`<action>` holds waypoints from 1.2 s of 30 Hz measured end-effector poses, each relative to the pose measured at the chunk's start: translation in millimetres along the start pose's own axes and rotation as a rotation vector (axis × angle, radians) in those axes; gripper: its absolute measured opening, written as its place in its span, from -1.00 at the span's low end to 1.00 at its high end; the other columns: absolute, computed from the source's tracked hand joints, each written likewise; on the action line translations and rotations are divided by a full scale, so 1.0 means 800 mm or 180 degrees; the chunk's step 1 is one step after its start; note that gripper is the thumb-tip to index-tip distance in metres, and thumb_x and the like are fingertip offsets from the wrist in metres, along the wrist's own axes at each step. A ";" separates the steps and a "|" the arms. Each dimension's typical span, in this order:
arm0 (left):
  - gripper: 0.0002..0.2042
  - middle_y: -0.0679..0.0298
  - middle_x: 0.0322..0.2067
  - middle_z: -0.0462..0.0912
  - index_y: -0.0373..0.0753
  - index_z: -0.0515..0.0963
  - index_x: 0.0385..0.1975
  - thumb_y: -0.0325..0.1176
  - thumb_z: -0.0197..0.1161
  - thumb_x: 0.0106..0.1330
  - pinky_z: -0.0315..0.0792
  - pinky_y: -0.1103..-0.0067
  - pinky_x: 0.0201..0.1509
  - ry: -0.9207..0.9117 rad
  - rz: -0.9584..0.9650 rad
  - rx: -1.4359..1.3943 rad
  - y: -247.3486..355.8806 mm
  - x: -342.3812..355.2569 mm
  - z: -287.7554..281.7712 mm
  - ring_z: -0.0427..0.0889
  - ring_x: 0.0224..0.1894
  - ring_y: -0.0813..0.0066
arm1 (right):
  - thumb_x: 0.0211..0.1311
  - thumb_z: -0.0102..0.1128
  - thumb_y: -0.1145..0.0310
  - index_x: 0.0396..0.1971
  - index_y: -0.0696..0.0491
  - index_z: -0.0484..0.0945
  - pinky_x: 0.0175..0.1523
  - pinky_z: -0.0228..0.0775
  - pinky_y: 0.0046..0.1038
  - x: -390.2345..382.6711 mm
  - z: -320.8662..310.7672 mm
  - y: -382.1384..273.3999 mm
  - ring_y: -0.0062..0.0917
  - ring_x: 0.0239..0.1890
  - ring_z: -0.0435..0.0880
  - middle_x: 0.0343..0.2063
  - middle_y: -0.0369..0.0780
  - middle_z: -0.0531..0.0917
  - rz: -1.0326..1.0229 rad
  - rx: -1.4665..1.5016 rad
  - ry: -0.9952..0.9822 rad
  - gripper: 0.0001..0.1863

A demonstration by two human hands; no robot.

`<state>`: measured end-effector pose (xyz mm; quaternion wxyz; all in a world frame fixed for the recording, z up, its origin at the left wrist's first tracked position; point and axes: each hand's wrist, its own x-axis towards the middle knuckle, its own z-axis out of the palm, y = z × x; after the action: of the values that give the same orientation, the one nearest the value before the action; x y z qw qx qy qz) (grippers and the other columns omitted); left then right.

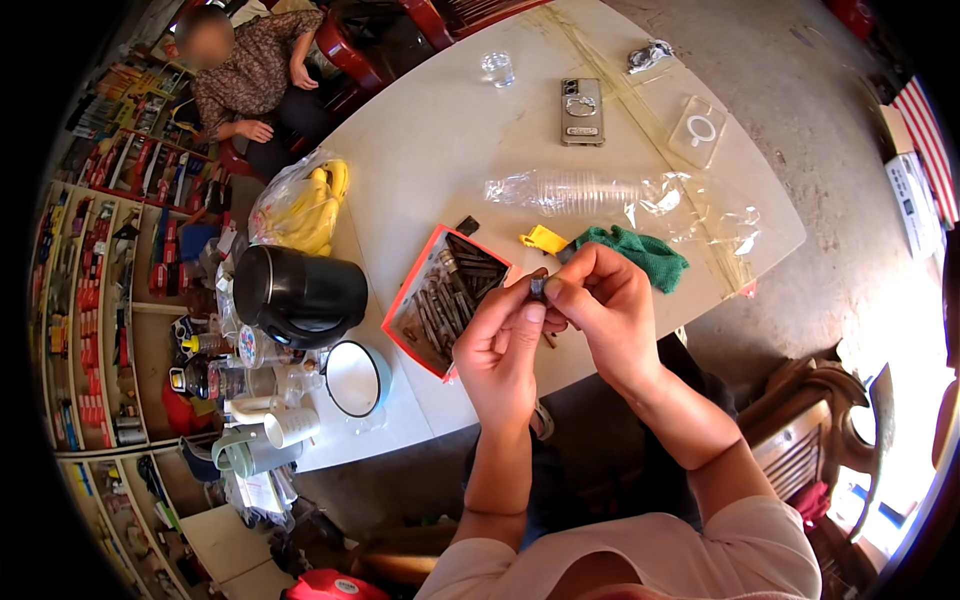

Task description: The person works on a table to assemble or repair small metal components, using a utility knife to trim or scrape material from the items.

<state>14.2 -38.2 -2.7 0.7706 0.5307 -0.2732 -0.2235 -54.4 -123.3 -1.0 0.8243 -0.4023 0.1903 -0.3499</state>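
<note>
Left hand (505,348) and right hand (608,312) both pinching a stubby dark metal piece (538,290); red-edged box (410,278) sits slantwise, nearer lefty.

Small dark piece (538,289), apparently metal, between the fingertips (535,313)

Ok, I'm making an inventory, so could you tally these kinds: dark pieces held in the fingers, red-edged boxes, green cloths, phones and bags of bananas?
Held dark piece: 1
Red-edged box: 1
Green cloth: 1
Phone: 1
Bag of bananas: 1
Total: 5
</note>
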 end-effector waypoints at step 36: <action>-0.77 0.15 -0.25 0.57 -0.53 0.47 -0.06 -0.57 0.03 0.35 0.54 0.63 -0.25 -0.0246 0.0195 0.0266 0.005 0.000 0.001 0.60 -0.34 0.52 | 0.11 0.19 0.60 -0.48 0.17 0.46 -0.49 0.23 -0.75 -0.002 0.007 0.003 -0.86 -0.60 0.35 -0.66 -0.42 0.45 -0.0326 -0.0105 0.0134 -0.93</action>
<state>14.3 -37.4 1.3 0.7431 0.5448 -0.3280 -0.2085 -50.9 -118.4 0.8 0.7944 -0.4176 0.1925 -0.3968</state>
